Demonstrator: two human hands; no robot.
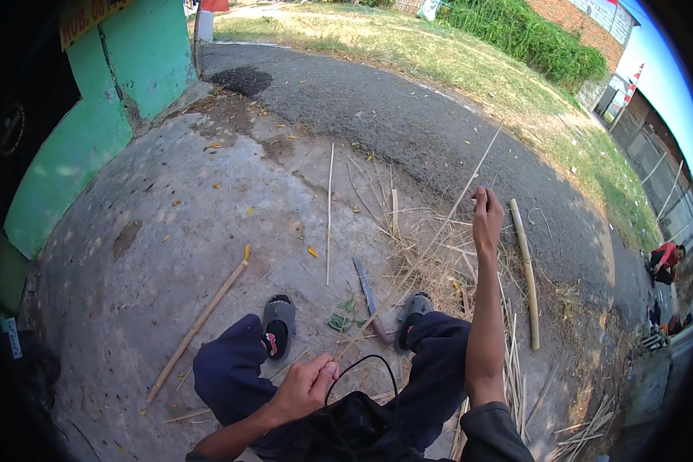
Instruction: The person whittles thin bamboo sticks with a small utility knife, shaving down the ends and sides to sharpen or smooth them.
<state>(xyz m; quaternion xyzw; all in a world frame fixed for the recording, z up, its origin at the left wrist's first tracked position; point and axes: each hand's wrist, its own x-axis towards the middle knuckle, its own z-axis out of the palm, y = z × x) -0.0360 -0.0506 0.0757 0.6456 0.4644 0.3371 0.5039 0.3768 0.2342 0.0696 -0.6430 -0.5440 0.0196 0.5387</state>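
Observation:
My left hand (306, 385) is closed on one end of a long, thin bamboo strip (427, 252), low in front of my lap. The strip slants up and away to the right, its far end over the dark road. Raised on the right, my right hand (487, 219) has its fingertips pinched together close beside the strip. Whether they grip the strip or a thin fibre cannot be made out. Between my feet lies a machete (368, 296) with a dark blade and curved brown handle. Pale shavings (431, 250) are heaped on the ground beyond it.
A bamboo pole (525, 273) lies at right, another stick (200, 331) at left, and a thin pale strip (330, 215) ahead. Several cut strips (513, 362) lie beside my right leg. A green wall (77, 154) stands at left. Another person (664, 262) is low at far right.

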